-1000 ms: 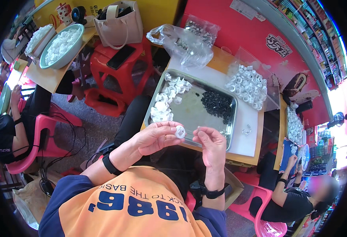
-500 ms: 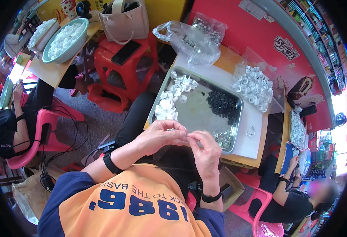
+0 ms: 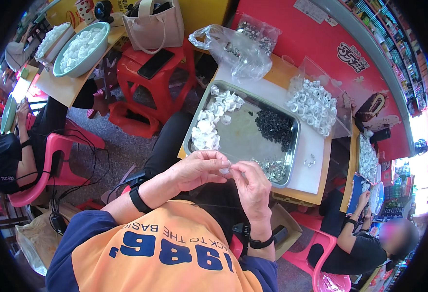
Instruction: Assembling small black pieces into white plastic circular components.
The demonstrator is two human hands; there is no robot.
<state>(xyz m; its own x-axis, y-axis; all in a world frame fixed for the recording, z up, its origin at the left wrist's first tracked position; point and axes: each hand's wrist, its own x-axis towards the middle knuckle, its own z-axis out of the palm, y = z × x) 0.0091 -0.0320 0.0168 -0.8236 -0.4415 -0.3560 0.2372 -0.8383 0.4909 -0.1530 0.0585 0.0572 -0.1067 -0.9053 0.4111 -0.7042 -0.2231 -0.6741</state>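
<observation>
In front of my body, at the near edge of a metal tray (image 3: 243,138), both hands meet fingertip to fingertip. My left hand (image 3: 203,170) is closed, pinching a small white plastic piece (image 3: 225,169). The fingertips of my right hand (image 3: 251,181) are pressed together at that piece's right side; whatever they pinch is too small to make out. Inside the tray lie a pile of white plastic parts (image 3: 205,131) on the left, small black parts (image 3: 276,129) at the right, and small shiny metal parts (image 3: 274,169) in the near right corner.
White ring-shaped parts (image 3: 311,107) in a clear bag lie right of the tray. A plastic bag of metal parts (image 3: 243,53) sits behind it. A red stool (image 3: 172,68) holds a phone (image 3: 156,64) and a handbag (image 3: 154,29). Co-workers sit left and right.
My fingers have shifted slightly, and the white piece between them now shows more plainly. The tray and its piles look the same.
</observation>
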